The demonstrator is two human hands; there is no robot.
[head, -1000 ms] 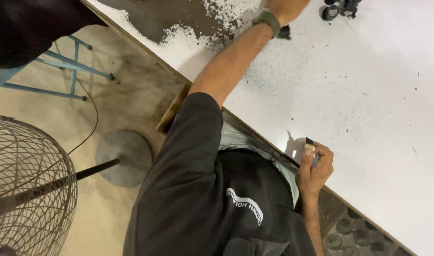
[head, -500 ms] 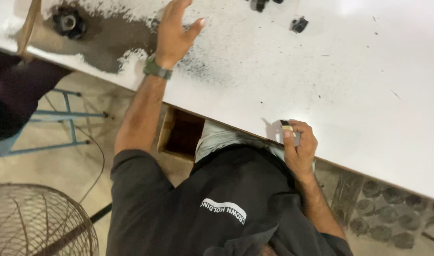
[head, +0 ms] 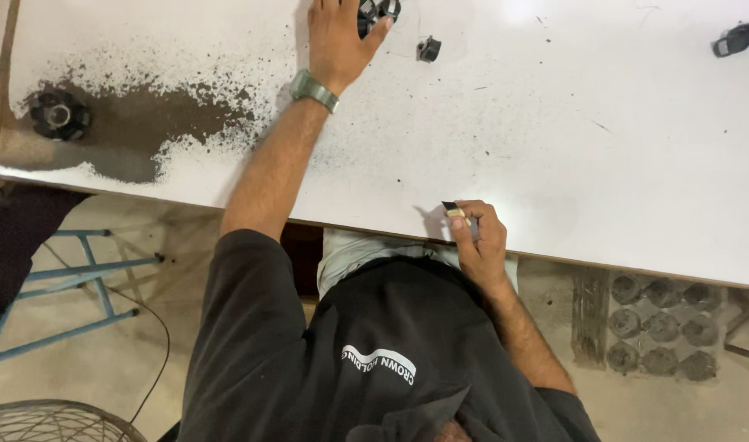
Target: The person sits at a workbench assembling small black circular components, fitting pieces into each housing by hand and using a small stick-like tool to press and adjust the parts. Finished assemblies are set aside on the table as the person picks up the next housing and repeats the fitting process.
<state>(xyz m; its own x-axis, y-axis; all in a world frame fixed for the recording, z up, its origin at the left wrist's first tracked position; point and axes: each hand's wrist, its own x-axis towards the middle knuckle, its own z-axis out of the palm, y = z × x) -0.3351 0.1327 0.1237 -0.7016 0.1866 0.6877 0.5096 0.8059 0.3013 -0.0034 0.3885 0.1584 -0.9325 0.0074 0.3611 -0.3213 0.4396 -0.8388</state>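
Observation:
My left hand (head: 339,39), with a grey-green watch on its wrist, reaches across the white table (head: 554,139). Its thumb and fingers close around a black round part (head: 376,10) at the top edge of the view, and the fingertips are cut off there. My right hand (head: 477,237) rests at the table's near edge. It pinches a small dark tool with a brass-coloured band (head: 454,211), tip on the tabletop. My dark shirt fills the bottom middle.
A small black part (head: 427,49) lies right of my left hand. Another black round part (head: 57,113) sits in dark powder (head: 157,123) at the left. A black tool (head: 739,37) lies far right. On the floor: blue frame (head: 79,278), fan grille (head: 55,421), several grey round parts (head: 661,323).
My left hand has slid from the powdered patch over to the black round part and closed on it. My right hand stays at the table edge with the small tool.

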